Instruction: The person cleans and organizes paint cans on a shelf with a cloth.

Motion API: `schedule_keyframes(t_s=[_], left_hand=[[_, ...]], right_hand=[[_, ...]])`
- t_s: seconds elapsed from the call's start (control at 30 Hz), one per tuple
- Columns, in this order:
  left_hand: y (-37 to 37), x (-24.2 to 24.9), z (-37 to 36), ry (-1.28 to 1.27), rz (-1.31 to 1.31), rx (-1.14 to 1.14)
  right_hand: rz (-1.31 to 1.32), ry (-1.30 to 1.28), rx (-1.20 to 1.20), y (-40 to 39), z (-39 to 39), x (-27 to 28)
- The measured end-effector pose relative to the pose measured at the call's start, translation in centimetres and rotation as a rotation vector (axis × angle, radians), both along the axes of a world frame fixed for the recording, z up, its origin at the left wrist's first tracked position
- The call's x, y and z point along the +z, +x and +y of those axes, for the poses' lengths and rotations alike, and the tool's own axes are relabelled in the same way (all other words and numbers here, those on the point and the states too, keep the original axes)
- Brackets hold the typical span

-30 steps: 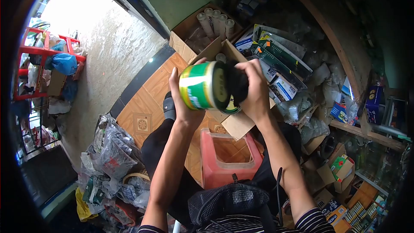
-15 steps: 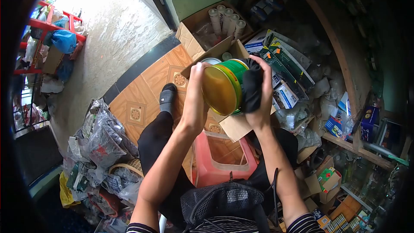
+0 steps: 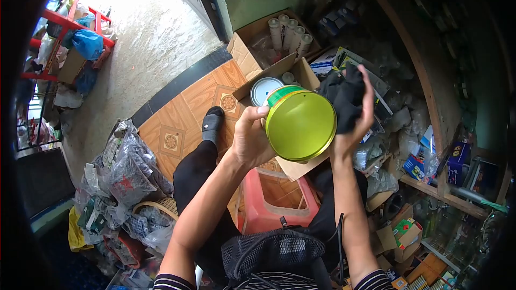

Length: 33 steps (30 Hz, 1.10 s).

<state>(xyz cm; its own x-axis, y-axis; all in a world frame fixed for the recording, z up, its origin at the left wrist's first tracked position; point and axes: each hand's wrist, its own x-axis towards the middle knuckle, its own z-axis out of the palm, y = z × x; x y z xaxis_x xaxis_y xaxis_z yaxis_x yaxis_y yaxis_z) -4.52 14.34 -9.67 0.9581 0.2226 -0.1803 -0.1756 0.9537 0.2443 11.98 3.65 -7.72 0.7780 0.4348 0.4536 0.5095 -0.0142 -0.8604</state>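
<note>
A round can with a green side and a shiny yellow-green end is tilted so that this end faces me. My left hand holds it at its left edge, the thumb on the green side. My right hand grips a black cloth just right of the can. Behind the can, a white round lid shows in an open cardboard box.
A pink stool stands between my legs. White tubes fill a box beyond. Plastic-wrapped goods lie at the left, and a red rack stands outside. Small boxes crowd the right.
The can has turned so its end faces me more fully. My right hand with the black cloth has moved right, off the can's side.
</note>
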Motion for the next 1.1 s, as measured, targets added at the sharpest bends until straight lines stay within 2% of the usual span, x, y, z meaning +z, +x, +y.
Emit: schedule_keyframes(t_s=[0.1, 0.13, 0.17, 0.3, 0.33, 0.4, 0.47, 0.6, 0.7, 0.8, 0.83, 0.87, 0.93, 0.97, 1.07, 1.1], left_hand=[[1.4, 1.0, -0.3, 0.018, 0.011, 0.086], [1.6, 1.0, -0.4, 0.015, 0.033, 0.109], [1.7, 0.9, -0.4, 0.023, 0.037, 0.120], [1.6, -0.7, 0.3, 0.032, 0.057, 0.129], [1.8, -1.1, 0.5, -0.065, -0.012, 0.131], [2.1, -2.5, 0.7, -0.237, -0.178, 0.121], [2.4, -2.2, 0.7, -0.156, -0.070, 0.150], [2.7, -1.9, 1.1, -0.021, 0.055, 0.179], [2.6, -2.2, 1.3, -0.027, 0.013, 0.188], [3.1, -1.5, 0.7, -0.006, 0.062, 0.192], [3.1, -1.4, 0.7, 0.016, 0.058, 0.181], [3.3, -1.0, 0.2, 0.035, 0.115, 0.214], [3.0, -1.0, 0.0, -0.112, 0.103, 0.165], [3.0, -0.9, 0.0, 0.003, 0.143, 0.142], [1.9, -2.8, -0.3, -0.086, 0.111, 0.122], [2.6, -5.0, -0.3, -0.072, 0.012, 0.238]], right_hand=[[-0.157, 0.044, -0.019, -1.3, -0.3, 2.1], [-0.322, 0.023, -0.021, -1.8, -0.4, 2.6], [-0.359, 0.051, -0.015, -2.1, -0.6, 2.3], [-0.051, 0.283, -0.007, -1.9, -1.1, 3.5], [-0.016, 0.310, 0.015, -1.7, -1.5, 3.2], [-0.154, 0.208, 0.011, -1.8, -2.0, 3.1], [-0.439, 0.169, 0.013, -1.3, -2.0, 3.1], [-0.341, 0.264, 0.073, -1.5, -2.5, 3.8], [-0.209, 0.391, 0.178, -3.0, -2.4, 3.6], [-0.313, 0.206, 0.307, -3.6, -1.1, 3.2], [-0.343, -0.057, 0.365, -3.3, -1.3, 3.5], [-0.452, -0.181, 0.277, -3.2, -0.1, 2.2], [-0.526, -0.319, 0.057, -3.3, 0.2, 2.8], [-0.521, -0.291, 0.020, -3.2, 0.5, 3.0], [-0.379, -0.135, 0.295, -4.1, 1.2, 2.4], [-0.344, -0.135, 0.420, -4.9, 1.1, 2.8]])
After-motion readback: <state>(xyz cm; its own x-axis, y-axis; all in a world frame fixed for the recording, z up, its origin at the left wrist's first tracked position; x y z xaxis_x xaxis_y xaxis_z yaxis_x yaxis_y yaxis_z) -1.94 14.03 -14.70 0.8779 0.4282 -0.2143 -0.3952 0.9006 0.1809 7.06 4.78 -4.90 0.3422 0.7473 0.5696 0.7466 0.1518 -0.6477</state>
